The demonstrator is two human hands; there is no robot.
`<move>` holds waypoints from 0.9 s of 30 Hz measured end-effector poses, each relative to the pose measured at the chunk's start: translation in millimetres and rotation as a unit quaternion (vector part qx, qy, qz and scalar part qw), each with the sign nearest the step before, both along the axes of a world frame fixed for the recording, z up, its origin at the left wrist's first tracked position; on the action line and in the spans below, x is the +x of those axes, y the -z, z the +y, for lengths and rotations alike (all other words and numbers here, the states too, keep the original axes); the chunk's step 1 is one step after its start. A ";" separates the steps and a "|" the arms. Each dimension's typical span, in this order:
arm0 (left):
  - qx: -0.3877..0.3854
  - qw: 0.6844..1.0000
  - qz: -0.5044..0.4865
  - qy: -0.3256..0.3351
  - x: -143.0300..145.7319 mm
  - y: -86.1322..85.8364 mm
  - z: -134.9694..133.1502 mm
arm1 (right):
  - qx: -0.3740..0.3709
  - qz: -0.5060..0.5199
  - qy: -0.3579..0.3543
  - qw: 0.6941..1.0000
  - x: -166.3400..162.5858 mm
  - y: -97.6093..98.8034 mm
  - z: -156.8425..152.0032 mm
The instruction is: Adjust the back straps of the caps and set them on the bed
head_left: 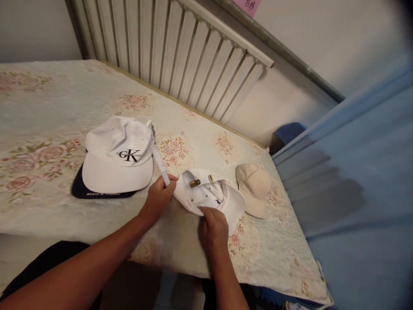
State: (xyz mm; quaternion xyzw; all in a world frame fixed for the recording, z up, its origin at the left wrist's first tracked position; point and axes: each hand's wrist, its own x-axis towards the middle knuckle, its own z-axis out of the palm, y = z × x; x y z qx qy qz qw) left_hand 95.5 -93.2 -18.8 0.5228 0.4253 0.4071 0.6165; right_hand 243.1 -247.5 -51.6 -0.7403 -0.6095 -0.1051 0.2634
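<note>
A white baseball cap (235, 206) with a small dark logo and a brass buckle is held low over the table, its inside partly turned up. My left hand (158, 196) pinches the cap's back edge, where the loose strap sticks up. Closed on the near rim is my right hand (213, 228), thumb on top. To the left, a white cap with black "CK" lettering (118, 157) lies on top of a dark-brimmed cap (84, 187), most of which it hides. A beige cap (254, 187) rests just right of the held one.
A flowered cloth (193, 146) covers the table. Behind it stands a white radiator (180, 56) against the wall. A blue curtain (361, 172) hangs along the right side, with a dark blue object (287, 133) near the far right corner. My knees are under the front edge.
</note>
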 end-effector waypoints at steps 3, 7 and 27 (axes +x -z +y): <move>0.020 1.000 0.010 0.005 -0.7 3.9 -1.1 | -0.003 0.005 -0.004 1.000 -4.3 2.3 2.0; 0.076 0.996 0.045 -0.015 -3.2 4.3 -0.4 | 0.006 -0.011 -0.015 1.000 -7.0 6.4 5.2; 0.031 0.983 -0.180 0.005 -6.5 -21.7 7.6 | -0.027 0.080 -0.017 0.996 -12.4 4.2 -2.0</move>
